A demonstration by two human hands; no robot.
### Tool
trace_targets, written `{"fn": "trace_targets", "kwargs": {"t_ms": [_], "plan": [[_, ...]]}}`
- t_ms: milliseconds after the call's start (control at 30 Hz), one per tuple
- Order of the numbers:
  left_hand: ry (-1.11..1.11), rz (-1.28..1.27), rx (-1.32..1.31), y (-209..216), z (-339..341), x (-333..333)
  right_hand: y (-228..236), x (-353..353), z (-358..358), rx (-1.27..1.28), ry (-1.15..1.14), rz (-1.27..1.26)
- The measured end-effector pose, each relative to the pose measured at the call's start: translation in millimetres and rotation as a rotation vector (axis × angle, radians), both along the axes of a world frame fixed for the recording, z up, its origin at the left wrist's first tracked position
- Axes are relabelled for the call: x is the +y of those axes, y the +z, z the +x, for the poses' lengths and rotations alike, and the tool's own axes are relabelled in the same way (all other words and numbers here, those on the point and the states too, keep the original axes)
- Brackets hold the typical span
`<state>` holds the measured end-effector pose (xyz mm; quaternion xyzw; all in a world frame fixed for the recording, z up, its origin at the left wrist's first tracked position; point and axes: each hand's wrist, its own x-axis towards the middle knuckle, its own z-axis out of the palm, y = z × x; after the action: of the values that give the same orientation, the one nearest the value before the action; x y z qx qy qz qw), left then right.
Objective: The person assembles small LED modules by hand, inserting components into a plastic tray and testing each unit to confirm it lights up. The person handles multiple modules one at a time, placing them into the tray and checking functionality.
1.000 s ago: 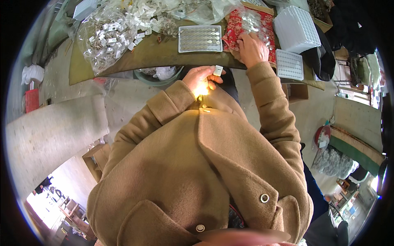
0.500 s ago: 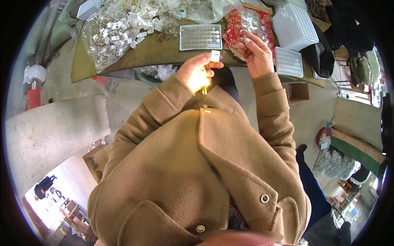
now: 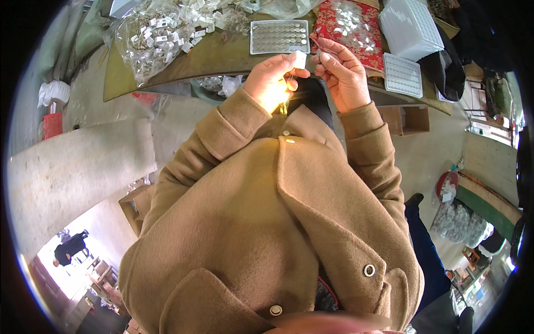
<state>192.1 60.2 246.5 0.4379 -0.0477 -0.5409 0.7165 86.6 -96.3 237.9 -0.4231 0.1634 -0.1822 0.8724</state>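
Note:
My left hand (image 3: 268,80) is closed, pinching a small white tag (image 3: 299,59) between thumb and fingertips, just in front of the table edge. A bright yellow glow lights its palm side. Close by on the right, my right hand (image 3: 344,75) has its thumb and forefinger pressed together; whatever is between them is too small to make out. Beyond my hands lies a white tray (image 3: 279,49) holding rows of small round silvery pieces. A red patterned cloth (image 3: 324,25) with small shiny pale pieces on it lies just past my right hand.
A stack of white trays (image 3: 410,30) stands at the right, with a single white compartment tray (image 3: 403,75) before it. At the left, a clear plastic bag (image 3: 147,53) holds many white-tagged small items. An open cardboard box (image 3: 414,119) sits below the table.
My right hand has come down and left, nearer to my left hand. The left hand keeps its hold on the white tag. The whole view has shifted slightly.

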Motion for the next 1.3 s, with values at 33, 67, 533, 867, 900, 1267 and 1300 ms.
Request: {"fn": "trace_targets", "kwargs": {"t_ms": [33, 67, 533, 867, 900, 1267, 1300], "plan": [[0.008, -0.032, 0.001, -1, 0, -1, 1, 3, 1, -0.004, -0.012, -0.037], [-0.002, -0.024, 0.005, -2, 1, -1, 2, 6, 1, 0.061, -0.045, -0.149], [0.01, -0.004, -0.156, -26, 3, -7, 10, 10, 5, 0.06, -0.126, -1.214], [-0.006, -0.059, 0.282, -39, 18, -3, 22, 4, 17, 0.198, 0.048, -0.907], [0.012, -0.034, 0.291, -41, 20, -1, 19, 4, 18, 0.187, 0.038, -1.009], [-0.077, 0.033, 0.094, -50, 25, 12, 4, 11, 26, 0.194, 0.193, -1.23], [-0.089, 0.033, 0.074, -53, 25, 13, 3, 10, 26, 0.204, 0.231, -1.229]]}}
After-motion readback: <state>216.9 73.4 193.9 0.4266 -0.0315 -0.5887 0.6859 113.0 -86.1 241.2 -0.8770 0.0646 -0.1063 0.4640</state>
